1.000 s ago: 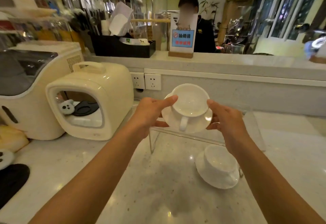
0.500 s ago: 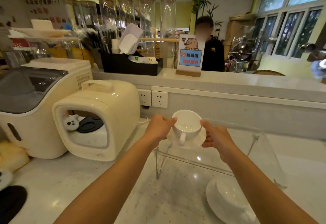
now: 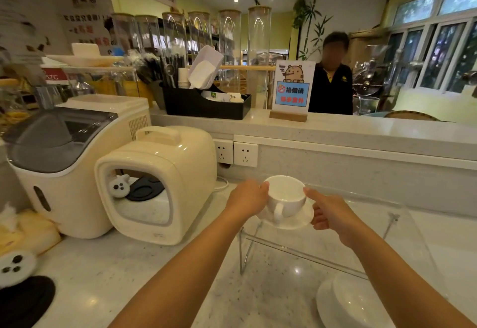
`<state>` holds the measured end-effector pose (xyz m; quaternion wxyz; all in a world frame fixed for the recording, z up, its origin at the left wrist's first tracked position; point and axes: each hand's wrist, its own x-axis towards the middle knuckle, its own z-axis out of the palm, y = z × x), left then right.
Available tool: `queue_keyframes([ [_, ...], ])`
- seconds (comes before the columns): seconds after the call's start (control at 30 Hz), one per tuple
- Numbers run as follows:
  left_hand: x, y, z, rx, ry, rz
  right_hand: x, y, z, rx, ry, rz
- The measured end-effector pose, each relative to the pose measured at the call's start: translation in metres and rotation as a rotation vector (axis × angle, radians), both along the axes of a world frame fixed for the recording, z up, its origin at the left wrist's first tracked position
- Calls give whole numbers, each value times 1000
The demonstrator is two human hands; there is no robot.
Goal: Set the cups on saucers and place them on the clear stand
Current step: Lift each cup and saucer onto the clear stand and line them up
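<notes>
A white cup (image 3: 286,197) sits on a white saucer (image 3: 296,220), its handle turned toward me. My left hand (image 3: 249,197) grips the saucer's left edge, thumb against the cup's rim. My right hand (image 3: 329,214) grips the saucer's right edge, thumb at the rim. The pair is over the left end of the clear stand (image 3: 366,245); whether it touches the top I cannot tell. A second white cup on its saucer (image 3: 348,304) rests on the counter at the lower right, partly behind my right forearm.
A cream box-shaped appliance (image 3: 160,180) stands left of the stand, with a larger white machine (image 3: 59,162) beyond it. Wall sockets (image 3: 236,153) sit behind the cup. A person (image 3: 331,77) stands behind the raised counter ledge (image 3: 335,131), next to a sign (image 3: 293,90).
Both hands have carried the cup and saucer away from me, out over the stand's left end. The camera has tilted up, so the second cup sits lower in view.
</notes>
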<state>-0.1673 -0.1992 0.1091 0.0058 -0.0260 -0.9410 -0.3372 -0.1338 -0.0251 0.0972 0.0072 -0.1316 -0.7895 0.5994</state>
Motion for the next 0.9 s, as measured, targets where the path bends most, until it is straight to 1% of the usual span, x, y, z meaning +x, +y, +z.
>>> queue_keyframes([
  [0.07,-1,1,2,-59,4,-6,0,-1,1,8,-15,2],
  [0.13,2,4,4,-139,46,12,-1,-1,3,24,-35,9],
  [0.23,10,7,10,-300,195,59,2,1,6,104,-41,13],
  [0.3,19,7,17,-347,278,68,8,4,9,154,-2,5],
  [0.37,31,5,24,-292,365,60,18,9,12,157,71,-2],
  [0.47,59,0,24,-104,492,-10,46,18,16,169,224,-20],
  [0.57,99,-2,10,76,560,-95,87,25,12,174,388,-9],
  [0.63,126,-1,-7,143,620,-135,116,29,3,148,443,0],
  [0.67,140,0,-17,169,622,-154,130,31,-3,134,451,-9],
  [0.73,163,5,-40,224,561,-182,153,35,-19,128,437,-27],
  [0.8,179,13,-62,253,443,-215,171,40,-40,141,384,-58],
  [0.9,182,26,-93,291,215,-248,185,48,-74,142,231,-157],
])
